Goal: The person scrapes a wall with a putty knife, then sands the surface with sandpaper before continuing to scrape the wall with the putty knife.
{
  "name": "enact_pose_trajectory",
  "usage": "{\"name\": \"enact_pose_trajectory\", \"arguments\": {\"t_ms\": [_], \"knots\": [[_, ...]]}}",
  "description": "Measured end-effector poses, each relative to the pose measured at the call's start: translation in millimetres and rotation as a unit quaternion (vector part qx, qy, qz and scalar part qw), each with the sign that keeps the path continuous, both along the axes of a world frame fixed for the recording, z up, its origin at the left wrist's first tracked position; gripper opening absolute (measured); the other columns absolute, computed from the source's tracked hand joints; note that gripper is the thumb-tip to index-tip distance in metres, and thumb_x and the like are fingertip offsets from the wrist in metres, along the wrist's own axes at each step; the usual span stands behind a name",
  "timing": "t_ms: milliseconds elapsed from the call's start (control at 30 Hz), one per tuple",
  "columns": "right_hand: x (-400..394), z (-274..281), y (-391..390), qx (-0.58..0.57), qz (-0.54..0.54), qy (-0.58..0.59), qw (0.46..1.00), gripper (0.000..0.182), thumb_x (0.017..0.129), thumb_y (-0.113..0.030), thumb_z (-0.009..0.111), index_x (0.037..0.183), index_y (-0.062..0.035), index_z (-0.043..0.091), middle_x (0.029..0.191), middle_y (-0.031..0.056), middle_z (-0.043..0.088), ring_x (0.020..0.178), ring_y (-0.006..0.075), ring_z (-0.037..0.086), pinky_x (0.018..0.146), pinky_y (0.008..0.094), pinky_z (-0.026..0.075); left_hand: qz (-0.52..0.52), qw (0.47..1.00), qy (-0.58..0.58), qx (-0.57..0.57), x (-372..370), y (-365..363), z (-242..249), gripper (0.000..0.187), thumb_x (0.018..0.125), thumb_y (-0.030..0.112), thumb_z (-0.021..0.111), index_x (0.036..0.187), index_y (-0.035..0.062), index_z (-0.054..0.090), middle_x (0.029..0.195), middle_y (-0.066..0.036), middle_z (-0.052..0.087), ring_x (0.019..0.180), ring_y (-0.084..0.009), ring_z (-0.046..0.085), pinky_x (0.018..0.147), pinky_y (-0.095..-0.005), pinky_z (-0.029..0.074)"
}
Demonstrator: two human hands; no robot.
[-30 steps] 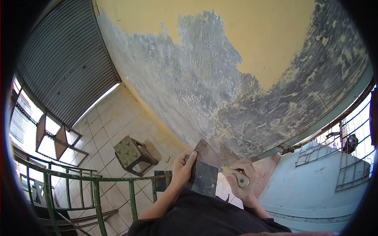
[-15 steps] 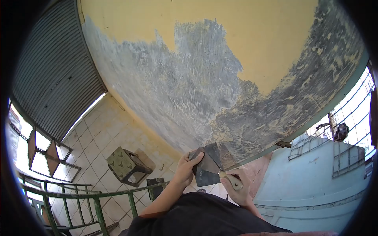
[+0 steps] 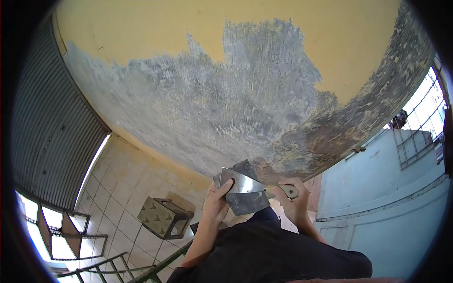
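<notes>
A shiny triangular metal scraper blade [image 3: 245, 183] lies over a dark grey flat sheet [image 3: 246, 203], low in the middle of the view. My left hand [image 3: 217, 200] grips the left edge of blade and sheet, thumb on top. In my right hand [image 3: 293, 198] is the scraper's pale handle [image 3: 289, 191], fingers wrapped round it. Beyond both hands stands a yellow wall [image 3: 141, 28] with a large rough grey patch [image 3: 226, 104], darker and flaking at the right. What lies under the sheet is hidden.
A patterned stool [image 3: 158, 218] stands on the tiled floor [image 3: 106, 188] at the lower left. Green metal rails [image 3: 113, 270] run along the bottom left. A corrugated shutter [image 3: 52, 118] is at the left, a light blue wall [image 3: 377, 188] with a barred window [image 3: 427, 104] at the right.
The view has shifted, and the stool and rails sit lower. The blade has turned and now catches the light over the sheet. Both hands keep their hold.
</notes>
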State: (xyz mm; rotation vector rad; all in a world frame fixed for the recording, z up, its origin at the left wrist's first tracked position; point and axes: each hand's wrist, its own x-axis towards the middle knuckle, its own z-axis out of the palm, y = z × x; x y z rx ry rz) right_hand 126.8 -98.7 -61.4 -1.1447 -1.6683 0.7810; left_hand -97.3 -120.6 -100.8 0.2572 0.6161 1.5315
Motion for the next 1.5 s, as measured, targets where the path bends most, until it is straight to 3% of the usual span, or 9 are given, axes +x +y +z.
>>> {"name": "enact_pose_trajectory", "arguments": {"t_ms": [233,333,400,567,733,867,1100,1333,1500], "knots": [[-9.0,8.1,0.1,-0.036,-0.030,0.016,0.999,0.020,0.085,-0.004,0.076,0.100,-0.0003,0.063,0.080,0.0057,0.064,0.067,0.0092,0.059,0.062,0.0229,0.048,-0.052,0.998,0.041,-0.003,-9.9,10.4,-11.2,0.018,0.095,0.006,0.068,0.112,0.0004,0.067,0.103,-0.006,0.071,0.092,-0.0146,0.069,0.081,-0.0296,0.055],[-2.3,25.0,18.8,0.016,-0.014,-0.004,1.000,0.021,0.083,-0.005,0.077,0.101,0.0005,0.067,0.081,0.0071,0.068,0.074,0.0126,0.063,0.068,0.0255,0.050,-0.058,0.996,0.072,0.012,-5.8,25.3,-3.2,0.015,0.094,0.008,0.069,0.107,0.0001,0.069,0.100,-0.006,0.072,0.088,-0.0137,0.069,0.078,-0.0290,0.054],[6.6,36.0,25.5,-0.039,0.058,-0.021,0.997,0.024,0.082,-0.006,0.078,0.104,0.0010,0.072,0.087,0.0096,0.073,0.082,0.0142,0.066,0.075,0.0270,0.050,-0.063,0.993,0.103,0.015,-3.6,34.5,4.9,0.014,0.094,0.009,0.070,0.105,-0.0001,0.070,0.099,-0.006,0.072,0.087,-0.0132,0.069,0.076,-0.0287,0.054],[20.2,56.3,39.2,0.053,0.092,-0.072,0.992,0.032,0.083,-0.006,0.078,0.114,-0.0010,0.073,0.091,0.0123,0.075,0.073,0.0186,0.069,0.069,0.0297,0.053,-0.045,0.983,0.154,0.085,4.5,67.3,40.4,0.013,0.094,0.011,0.071,0.103,0.0009,0.069,0.097,-0.005,0.071,0.085,-0.0109,0.067,0.074,-0.0268,0.052],[37.5,105.7,27.3,0.200,0.079,-0.292,0.932,0.042,0.081,-0.005,0.079,0.121,-0.0032,0.069,0.075,0.0080,0.066,0.060,0.0208,0.062,0.053,0.0312,0.049,-0.066,0.978,0.142,0.135,36.9,99.1,74.1,0.012,0.095,0.011,0.071,0.102,0.0013,0.070,0.096,-0.004,0.071,0.085,-0.0095,0.066,0.073,-0.0253,0.051],[58.5,144.0,25.5,0.328,0.021,-0.366,0.871,0.043,0.077,-0.003,0.079,0.119,-0.0053,0.069,0.080,0.0073,0.064,0.059,0.0190,0.061,0.049,0.0300,0.049,-0.128,0.973,0.098,0.163,71.8,112.1,101.5,0.016,0.096,0.013,0.070,0.107,0.0005,0.070,0.099,-0.004,0.072,0.085,-0.0080,0.066,0.074,-0.0242,0.051],[83.9,193.3,10.0,0.394,-0.035,-0.508,0.765,0.049,0.073,-0.003,0.078,0.121,-0.0052,0.070,0.079,0.0061,0.061,0.059,0.0128,0.062,0.046,0.0249,0.051,-0.178,0.954,0.088,0.222,108.4,120.4,127.1,0.022,0.099,0.021,0.068,0.108,0.0004,0.070,0.098,-0.003,0.071,0.086,-0.0068,0.063,0.075,-0.0232,0.049],[87.6,196.0,11.0,0.474,-0.062,-0.522,0.706,0.034,0.077,-0.014,0.081,0.110,-0.0047,0.076,0.070,0.0042,0.055,0.048,0.0055,0.045,0.037,0.0186,0.030,-0.191,0.941,0.098,0.260,116.9,132.3,133.7,0.027,0.102,0.027,0.063,0.107,0.0014,0.070,0.098,-0.002,0.071,0.088,-0.0073,0.063,0.076,-0.0240,0.049],[90.0,190.6,10.9,0.493,-0.080,-0.518,0.694,0.032,0.079,-0.013,0.080,0.109,-0.0044,0.077,0.068,0.0051,0.055,0.047,0.0057,0.043,0.036,0.0188,0.029,-0.197,0.936,0.080,0.279,123.2,136.0,133.6,0.028,0.102,0.027,0.063,0.109,0.0015,0.070,0.101,-0.002,0.071,0.090,-0.0079,0.063,0.079,-0.0247,0.049]]}}
